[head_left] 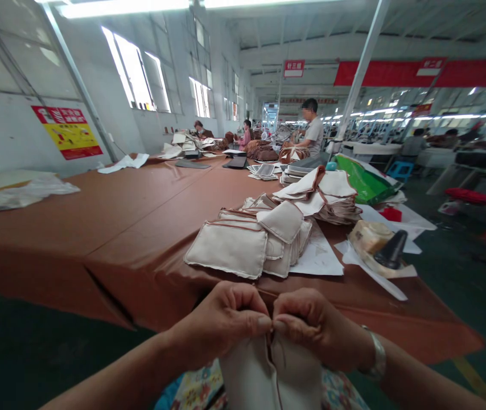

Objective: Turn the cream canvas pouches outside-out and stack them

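My left hand (237, 313) and my right hand (307, 322) meet just off the table's front edge, thumbs almost touching. Both pinch the top of a cream fabric piece (247, 373) with a brown-edged seam running down its middle. The piece hangs below my hands over a flowered garment (200, 387). What lies between the fingertips is partly hidden. Beyond my hands, a pile of cream fabric panels (230, 247) with brown stitched edges lies on the table.
A brown-covered table (140, 205) stretches ahead. More stacked panels (337, 196), a green bag (362, 179) and a black cone-shaped object (391, 250) on white paper lie at the right. A person (311, 128) stands at the far end of the table.
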`<state>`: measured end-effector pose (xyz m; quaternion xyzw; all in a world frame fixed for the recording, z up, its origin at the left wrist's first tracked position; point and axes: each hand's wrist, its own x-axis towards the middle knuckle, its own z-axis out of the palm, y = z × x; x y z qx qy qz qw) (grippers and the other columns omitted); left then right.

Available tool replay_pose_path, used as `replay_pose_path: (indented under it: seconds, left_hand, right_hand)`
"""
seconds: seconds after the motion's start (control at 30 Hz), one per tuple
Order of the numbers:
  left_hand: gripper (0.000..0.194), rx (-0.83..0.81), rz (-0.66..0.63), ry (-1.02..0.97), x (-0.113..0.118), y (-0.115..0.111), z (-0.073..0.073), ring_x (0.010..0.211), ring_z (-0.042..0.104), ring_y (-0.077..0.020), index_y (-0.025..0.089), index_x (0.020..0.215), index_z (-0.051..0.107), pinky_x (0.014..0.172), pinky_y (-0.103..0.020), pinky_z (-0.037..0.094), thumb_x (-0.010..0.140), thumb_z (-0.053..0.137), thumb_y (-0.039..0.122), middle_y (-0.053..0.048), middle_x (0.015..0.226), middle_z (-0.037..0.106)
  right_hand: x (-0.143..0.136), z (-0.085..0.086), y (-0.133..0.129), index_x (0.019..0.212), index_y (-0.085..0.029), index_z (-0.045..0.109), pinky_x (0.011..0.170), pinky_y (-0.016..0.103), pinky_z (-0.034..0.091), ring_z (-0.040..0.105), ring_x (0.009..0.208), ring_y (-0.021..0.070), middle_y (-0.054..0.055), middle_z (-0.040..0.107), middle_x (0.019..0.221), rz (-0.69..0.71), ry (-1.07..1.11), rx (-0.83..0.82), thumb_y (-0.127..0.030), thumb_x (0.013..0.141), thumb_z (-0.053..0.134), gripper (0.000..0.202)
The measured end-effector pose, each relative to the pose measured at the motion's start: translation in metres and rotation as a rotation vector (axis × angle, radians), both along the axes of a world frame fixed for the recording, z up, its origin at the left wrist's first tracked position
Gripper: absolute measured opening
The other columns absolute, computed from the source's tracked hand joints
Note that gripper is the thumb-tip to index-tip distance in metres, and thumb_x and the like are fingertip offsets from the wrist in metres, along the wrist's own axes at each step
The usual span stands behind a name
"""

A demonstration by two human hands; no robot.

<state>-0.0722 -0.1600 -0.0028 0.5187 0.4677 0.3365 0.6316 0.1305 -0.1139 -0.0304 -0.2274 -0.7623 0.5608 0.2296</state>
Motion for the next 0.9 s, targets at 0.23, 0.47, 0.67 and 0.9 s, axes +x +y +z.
replay_pose_path:
  seconds: [0.23,0.47,0.67,0.9]
  left_hand:
    - [0.036,0.035,0.067,-0.084,0.003,0.0,-0.02,0.056,0.048,-0.0114,0.011,0.069,0.061,0.053,-0.021,0.034,0.067,0.079,0.042,-0.006,0.066,0.064]
    - [0.059,0.053,-0.133,-0.048,-0.014,0.01,-0.008,0.056,0.042,-0.0105,0.009,0.079,0.066,0.052,-0.021,0.029,0.078,0.059,0.068,-0.003,0.068,0.058]
    - [0.059,-0.038,-0.228,0.041,-0.023,0.008,0.0,0.052,0.03,-0.0083,0.011,0.073,0.06,0.048,-0.022,0.022,0.079,0.056,0.069,0.002,0.06,0.044]
    - [0.049,0.269,-0.28,0.326,-0.014,0.003,0.005,0.055,0.025,-0.0078,0.017,0.063,0.039,0.044,-0.021,0.019,0.088,0.052,0.056,0.005,0.061,0.032]
  right_hand:
    - [-0.001,-0.028,0.007,0.078,-0.014,0.055,0.052,0.021,0.024,0.032,0.058,0.0085,-0.003,0.043,0.068,0.019,0.113,-0.314,-0.053,0.087,0.06,0.041]
    - [0.0,-0.004,0.009,0.071,-0.012,0.059,0.053,0.023,0.025,0.034,0.06,0.01,-0.002,0.043,0.066,0.066,0.105,-0.108,-0.051,0.088,0.059,0.042]
    - [0.002,-0.006,0.005,0.072,-0.013,0.056,0.051,0.023,0.02,0.029,0.058,0.0087,-0.004,0.039,0.065,0.063,0.105,-0.113,-0.046,0.09,0.06,0.038]
    - [-0.001,-0.006,0.006,0.078,-0.013,0.058,0.051,0.021,0.026,0.033,0.059,0.0094,-0.003,0.044,0.067,0.027,0.077,-0.097,-0.047,0.091,0.057,0.037]
